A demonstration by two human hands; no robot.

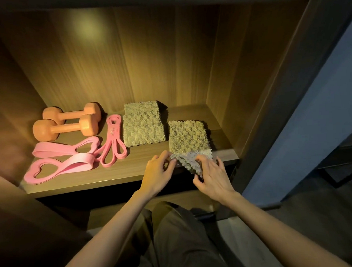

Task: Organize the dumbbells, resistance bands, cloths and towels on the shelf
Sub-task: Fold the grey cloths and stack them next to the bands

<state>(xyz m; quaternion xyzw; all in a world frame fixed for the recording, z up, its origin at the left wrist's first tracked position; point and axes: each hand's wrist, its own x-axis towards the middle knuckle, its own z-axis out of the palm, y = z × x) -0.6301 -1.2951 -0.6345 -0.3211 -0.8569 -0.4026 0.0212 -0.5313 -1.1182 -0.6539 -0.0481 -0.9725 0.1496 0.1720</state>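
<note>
Two orange dumbbells (66,123) lie side by side at the back left of the wooden shelf (120,173). In front of them lie two wide pink bands with heart-shaped ends (66,157) and a thinner pink loop band (113,142). A folded textured towel (143,125) sits mid-shelf. A second textured cloth (188,137) lies at the right, its near edge hanging over the shelf front. My left hand (159,174) pinches that edge at its left corner. My right hand (211,176) grips the hanging part on the right.
The shelf is a lit wooden niche with side walls close on both sides and a dark frame (281,99) at the right. A lower shelf (118,214) lies below. My knees in dark trousers (176,235) are under the hands.
</note>
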